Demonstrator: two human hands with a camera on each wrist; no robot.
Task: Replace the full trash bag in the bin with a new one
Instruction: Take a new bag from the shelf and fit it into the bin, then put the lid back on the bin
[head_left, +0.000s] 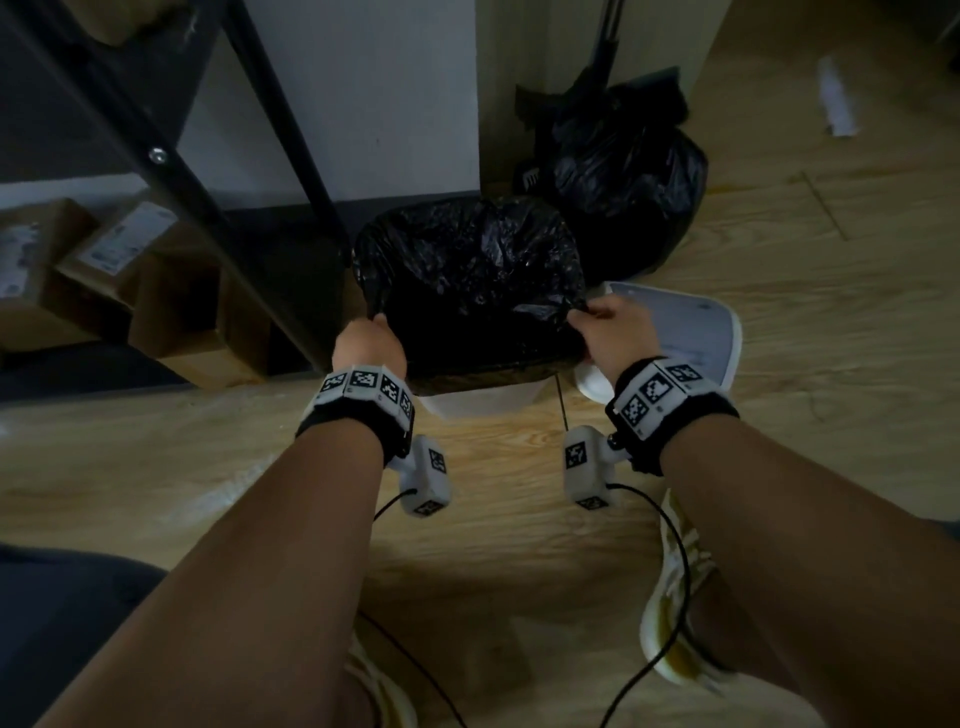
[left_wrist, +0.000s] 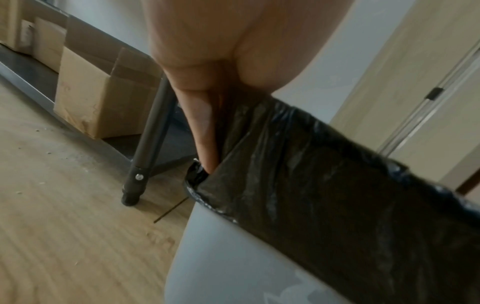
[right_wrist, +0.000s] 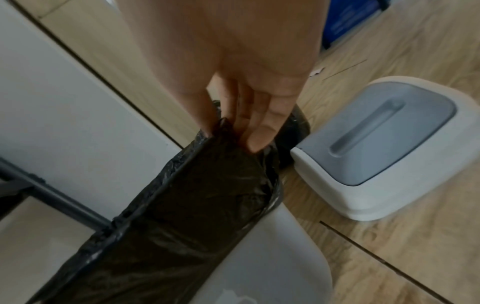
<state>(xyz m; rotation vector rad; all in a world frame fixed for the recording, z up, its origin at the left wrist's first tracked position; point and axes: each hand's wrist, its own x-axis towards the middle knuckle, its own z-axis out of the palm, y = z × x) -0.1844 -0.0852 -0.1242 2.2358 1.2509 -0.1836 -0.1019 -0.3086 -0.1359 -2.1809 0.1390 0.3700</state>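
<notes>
A new black trash bag lines the white bin, its edge folded over the rim. My left hand grips the bag's edge at the bin's left near corner; in the left wrist view a finger runs down along the bag above the bin wall. My right hand pinches the edge at the right corner; the right wrist view shows the fingertips pinching the bag over the bin. The full black trash bag sits on the floor behind, to the right.
The bin's white and grey lid lies on the wooden floor just right of the bin. A black metal rack leg and cardboard boxes stand close on the left. My shoe and wrist cables are nearest me.
</notes>
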